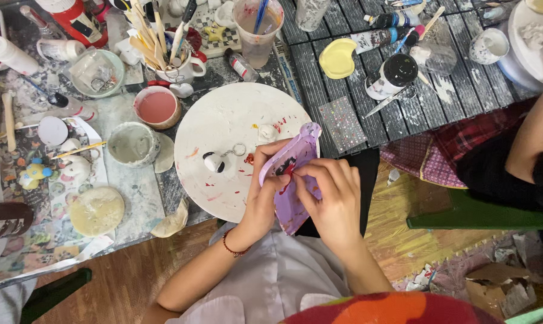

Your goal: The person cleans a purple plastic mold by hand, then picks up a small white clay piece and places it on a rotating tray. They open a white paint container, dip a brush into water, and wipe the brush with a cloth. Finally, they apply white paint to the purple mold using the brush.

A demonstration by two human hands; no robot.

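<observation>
Both hands meet: left hand (260, 191) grips the lilac tray (288, 180), right hand (332, 204) pinches at its red-smeared face.

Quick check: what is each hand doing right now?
Left hand: closed on the purple tray, gripping its edge.
Right hand: on the tray, fingertips pinched at a red spot; what it holds cannot be told.

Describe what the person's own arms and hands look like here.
Both arms are bare to past the elbow, no gloves. The left hand has a thin red beaded bracelet around its wrist. The right hand wears no ring, watch or band that shows. No sleeves reach the forearms.
</observation>
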